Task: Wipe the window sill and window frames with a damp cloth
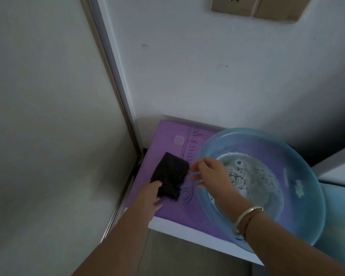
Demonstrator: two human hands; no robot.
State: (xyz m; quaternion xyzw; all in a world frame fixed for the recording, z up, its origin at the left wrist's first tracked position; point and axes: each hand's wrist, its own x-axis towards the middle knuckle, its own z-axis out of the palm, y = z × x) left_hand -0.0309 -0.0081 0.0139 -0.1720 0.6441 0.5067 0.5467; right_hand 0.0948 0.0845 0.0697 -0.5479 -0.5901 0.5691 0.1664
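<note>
A dark folded cloth lies on a purple mat that covers a white ledge. My left hand grips the cloth's near left corner. My right hand hovers just to the right of the cloth, over the rim of a blue basin; its fingers are loosely spread and I cannot tell if they touch the cloth's edge. The basin holds foamy water. A metal frame runs down the corner to the left of the ledge, beside a frosted pane.
A white wall rises behind the ledge, with two beige switch plates at the top. A bracelet circles my right wrist. The ledge's white front edge drops to a grey floor. A pale box stands at the right.
</note>
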